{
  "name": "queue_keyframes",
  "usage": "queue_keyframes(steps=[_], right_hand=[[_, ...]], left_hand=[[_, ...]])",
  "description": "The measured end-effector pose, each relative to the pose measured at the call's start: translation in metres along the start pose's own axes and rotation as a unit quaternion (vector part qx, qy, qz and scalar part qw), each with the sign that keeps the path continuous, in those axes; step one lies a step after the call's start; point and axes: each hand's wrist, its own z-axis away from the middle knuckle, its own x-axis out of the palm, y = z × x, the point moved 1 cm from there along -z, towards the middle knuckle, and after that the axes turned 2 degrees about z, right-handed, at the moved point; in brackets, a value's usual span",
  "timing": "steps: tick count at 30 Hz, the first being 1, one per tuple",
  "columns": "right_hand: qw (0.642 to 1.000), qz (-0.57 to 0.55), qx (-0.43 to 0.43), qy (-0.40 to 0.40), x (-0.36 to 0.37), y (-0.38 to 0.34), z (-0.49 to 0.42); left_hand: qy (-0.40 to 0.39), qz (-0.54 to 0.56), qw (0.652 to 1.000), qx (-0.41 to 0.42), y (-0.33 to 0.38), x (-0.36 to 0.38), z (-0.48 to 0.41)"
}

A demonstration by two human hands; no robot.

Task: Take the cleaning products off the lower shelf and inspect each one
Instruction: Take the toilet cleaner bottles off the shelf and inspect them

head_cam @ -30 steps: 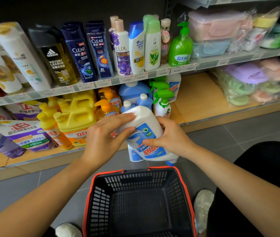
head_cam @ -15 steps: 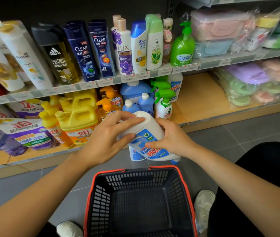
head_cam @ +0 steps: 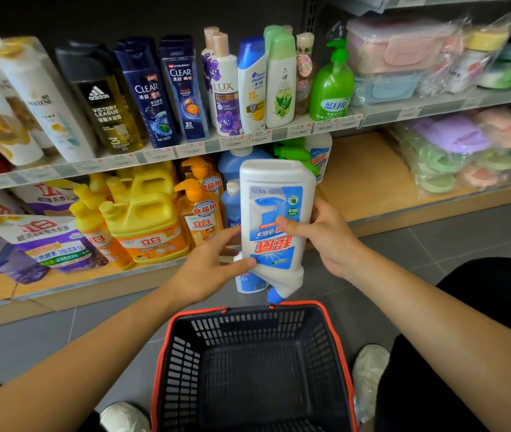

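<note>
while hands grip each side, bottle stands inverted

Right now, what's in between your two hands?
The head view shows a white plastic bottle with a blue label, upside down, gripped by the left hand and right hand.

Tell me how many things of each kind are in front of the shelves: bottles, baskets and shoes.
bottles: 2 (white cleaner bottle held by left hand and right hand; small white bottle on the floor)
shopping basket: 1
white shoes: 2
Total: 5
</note>
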Motion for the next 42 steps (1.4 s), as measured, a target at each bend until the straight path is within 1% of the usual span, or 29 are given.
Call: queue_keyframes(steps=[2, 6, 8, 10, 13, 18, 21, 24, 27, 30, 32, 33, 35, 37, 38, 39, 40, 41, 42], right_hand=[[1.000, -0.028, 0.006, 0.007, 0.000, -0.002, 0.000], [0.997, -0.077, 0.028, 0.008, 0.000, -0.004, 0.001], [0.996, -0.079, 0.033, -0.001, -0.001, -0.006, 0.001], [0.996, -0.079, 0.034, -0.017, -0.003, -0.007, 0.001], [0.994, -0.099, 0.043, -0.036, -0.004, -0.006, 0.001], [0.987, -0.145, 0.043, -0.046, -0.006, -0.002, 0.006], [0.989, -0.130, 0.037, -0.053, -0.005, -0.004, 0.005], [0.992, -0.112, 0.032, -0.051, -0.006, -0.002, 0.002], [0.997, -0.080, 0.005, 0.001, -0.012, -0.001, -0.003], [0.994, 0.034, -0.035, 0.102, -0.021, 0.000, -0.008], [0.974, 0.137, -0.086, 0.160, -0.024, 0.000, -0.009], [0.956, 0.198, -0.129, 0.172, -0.024, -0.001, -0.009], [0.901, 0.332, -0.236, 0.150, -0.024, -0.006, -0.008], [0.832, 0.451, -0.312, 0.080, -0.019, -0.012, -0.007], [0.797, 0.511, -0.320, 0.035, -0.016, -0.014, -0.007], [0.763, 0.571, -0.304, -0.014, -0.011, -0.013, -0.008], [0.737, 0.616, -0.270, -0.062, -0.007, -0.010, -0.009], [0.724, 0.643, -0.230, -0.100, -0.004, -0.005, -0.011], [0.723, 0.651, -0.196, -0.122, -0.003, 0.000, -0.013]], left_hand=[[-0.011, 0.074, 0.997, -0.017, -0.001, 0.007, -0.002], [-0.018, 0.178, 0.983, -0.032, -0.002, 0.015, -0.006], [0.019, 0.255, 0.966, -0.043, 0.001, 0.015, -0.008], [0.066, 0.286, 0.955, -0.034, 0.003, 0.012, -0.010], [0.086, 0.267, 0.960, -0.015, 0.004, 0.009, -0.010], [0.058, 0.229, 0.972, 0.013, 0.013, 0.007, -0.010], [0.058, 0.231, 0.971, 0.016, 0.016, 0.009, -0.010], [0.077, 0.242, 0.967, 0.003, 0.015, 0.012, -0.009], [0.108, 0.218, 0.970, -0.001, 0.010, 0.010, -0.010], [0.132, 0.164, 0.978, 0.003, 0.004, 0.003, -0.012], [0.144, 0.101, 0.984, 0.005, 0.001, -0.002, -0.013], [0.148, 0.058, 0.987, 0.006, 0.001, -0.004, -0.014], [0.154, -0.021, 0.988, 0.005, 0.002, -0.006, -0.014], [0.154, -0.102, 0.983, 0.010, 0.007, -0.007, -0.014], [0.155, -0.147, 0.977, 0.018, 0.009, -0.006, -0.014], [0.155, -0.187, 0.970, 0.029, 0.012, -0.005, -0.014], [0.152, -0.218, 0.963, 0.040, 0.014, -0.004, -0.014], [0.148, -0.241, 0.958, 0.048, 0.016, -0.001, -0.014], [0.142, -0.259, 0.954, 0.054, 0.018, 0.001, -0.014]])
